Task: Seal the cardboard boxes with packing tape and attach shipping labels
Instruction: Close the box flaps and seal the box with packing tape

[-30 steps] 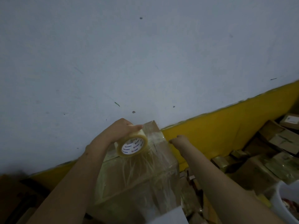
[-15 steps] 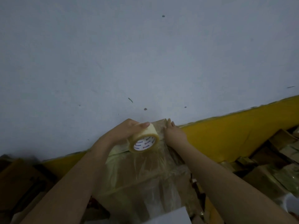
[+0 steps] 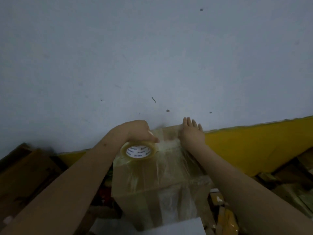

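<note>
A cardboard box (image 3: 144,180) wrapped in clear packing tape stands in front of me against the wall. My left hand (image 3: 137,131) grips a roll of clear tape (image 3: 138,151) with a white printed core, held over the box's top left part. A strip of tape runs from the roll across the top toward the far edge. My right hand (image 3: 192,133) lies flat with straight fingers on the far right of the box top, pressing the tape down. A white sheet (image 3: 176,226) shows on the box's near side at the bottom.
A grey-white wall (image 3: 152,56) with a yellow lower band (image 3: 254,146) rises right behind the box. Brown cardboard pieces (image 3: 25,175) lie at the left. Several taped parcels (image 3: 288,184) are piled at the right, and small yellow items (image 3: 223,216) sit beside the box.
My right hand moved from the box's right edge onto the far top and now lies flat. The tape roll has come toward me, drawing out tape. The view shifted right.
</note>
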`<state>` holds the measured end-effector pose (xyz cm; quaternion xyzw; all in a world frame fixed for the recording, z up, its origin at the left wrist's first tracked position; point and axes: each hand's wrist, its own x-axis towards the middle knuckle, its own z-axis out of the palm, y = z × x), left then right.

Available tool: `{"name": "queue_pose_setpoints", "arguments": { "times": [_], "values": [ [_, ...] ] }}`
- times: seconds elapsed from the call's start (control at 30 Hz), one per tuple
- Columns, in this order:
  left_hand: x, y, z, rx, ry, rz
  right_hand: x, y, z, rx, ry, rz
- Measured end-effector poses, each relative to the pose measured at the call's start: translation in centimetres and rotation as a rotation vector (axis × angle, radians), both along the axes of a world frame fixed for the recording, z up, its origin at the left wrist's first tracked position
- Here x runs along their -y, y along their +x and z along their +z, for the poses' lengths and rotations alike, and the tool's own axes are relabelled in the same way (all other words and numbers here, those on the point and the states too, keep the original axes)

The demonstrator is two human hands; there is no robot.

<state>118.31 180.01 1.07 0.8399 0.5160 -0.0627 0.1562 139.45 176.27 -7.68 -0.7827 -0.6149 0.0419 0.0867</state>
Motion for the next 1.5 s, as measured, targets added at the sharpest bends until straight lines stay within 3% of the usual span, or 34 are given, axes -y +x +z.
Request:
{"name": "queue_pose_setpoints", "arguments": {
  "times": [0.2, 0.37, 0.43, 0.63, 0.9, 1.0, 1.17, 1.4, 1.5],
  "values": [
    [0.6, 2.0, -0.8, -0.077, 0.046, -0.018, -0.1, -5.1, -2.0, 0.02, 0.008, 0.18],
    [-0.1, -2.1, 0.0, 0.257, -0.106, 0.01, -1.0, -5.0, -2.3, 0.035, 0.013, 0.163],
    [0.1, -3.9, 0.1, 0.301, -0.135, 0.047, -1.4, -5.4, -2.3, 0.036, 0.024, 0.176],
    [-0.3, -4.8, 2.6, -0.105, -0.059, 0.023, -1.8, -5.2, -2.5, 0.041, 0.038, 0.185],
    [0.4, -3.1, 1.4, -0.202, -0.017, 0.112, -1.7, -5.9, -1.2, 0.06, -0.043, 0.156],
    [1.0, -2.1, 1.1, -0.249, 0.004, 0.069, -2.1, -8.9, 0.4, -0.037, 0.077, 0.195],
    [0.8, -2.4, 1.0, -0.191, -0.029, 0.057, -1.1, -11.6, -2.6, -0.07, 0.083, 0.257],
    [-0.1, -8.9, 1.6, 0.155, -0.2, 0.089, -2.0, -11.9, -2.7, -0.092, 0.068, 0.252],
    [-0.5, -11.1, 2.0, -0.067, -0.115, 0.048, -1.9, -11.7, -2.6, -0.086, 0.05, 0.251]
  ]
}}
